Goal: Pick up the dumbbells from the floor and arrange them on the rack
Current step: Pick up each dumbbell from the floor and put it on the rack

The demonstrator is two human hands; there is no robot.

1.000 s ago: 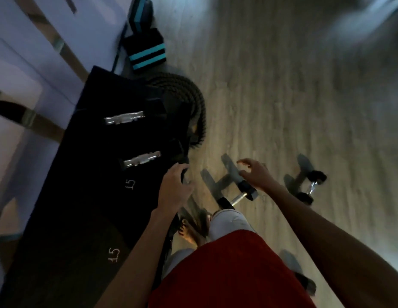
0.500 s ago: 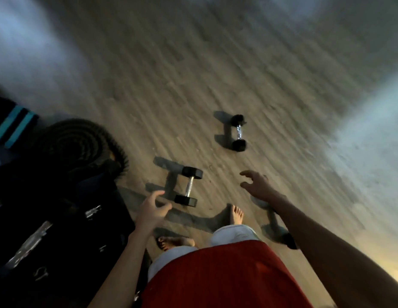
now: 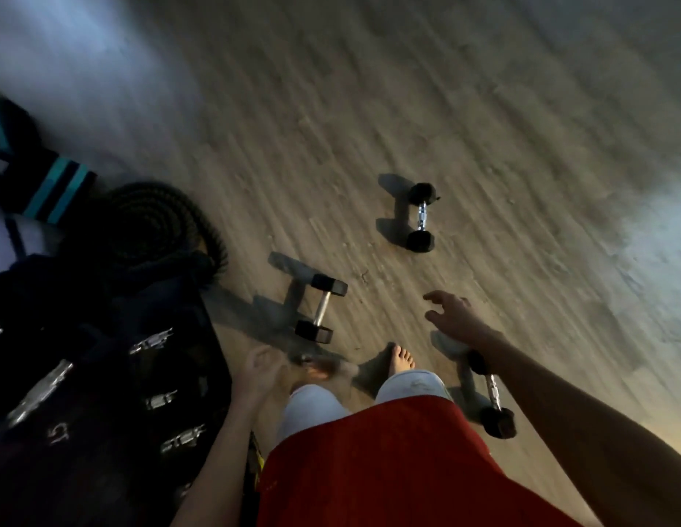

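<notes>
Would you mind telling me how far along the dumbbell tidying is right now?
Done: several racked dumbbells show chrome handles on the rack. In hand: nothing; the left hand, blurred, and the open right hand are both empty. Left: three on the floor, the near dumbbell, the far dumbbell and the dumbbell under the right forearm.

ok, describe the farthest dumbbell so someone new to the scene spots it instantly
From the dark rack on the left, look out across the wooden floor. Three dumbbells lie there. The farthest dumbbell lies alone beyond the right hand, unlike the dumbbell beside the rack and the dumbbell under the right forearm.
</notes>
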